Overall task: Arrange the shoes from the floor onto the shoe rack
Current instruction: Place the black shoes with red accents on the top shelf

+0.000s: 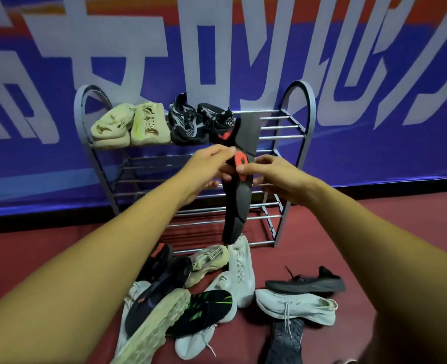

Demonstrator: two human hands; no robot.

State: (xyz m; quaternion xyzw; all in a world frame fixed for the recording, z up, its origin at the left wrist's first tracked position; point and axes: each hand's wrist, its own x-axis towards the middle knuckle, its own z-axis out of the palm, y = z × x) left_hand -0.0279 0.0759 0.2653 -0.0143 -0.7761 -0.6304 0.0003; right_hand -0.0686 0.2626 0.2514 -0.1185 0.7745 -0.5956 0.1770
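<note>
Fingers of left hand (209,166) and right hand (280,177) pinch the shoe (236,206) at mid-sole. Sole faces camera, long axis running 12 to 6. Likely light, with a stiffish sole and soft upper, so the waist grip should hold. Rack (282,137) behind at 12, top tier part filled. Pile (217,300) on floor at 6.

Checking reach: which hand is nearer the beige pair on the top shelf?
Left. The left hand sits below-right of the beige pair; the right hand is farther right, both gripping the black shoe.
</note>
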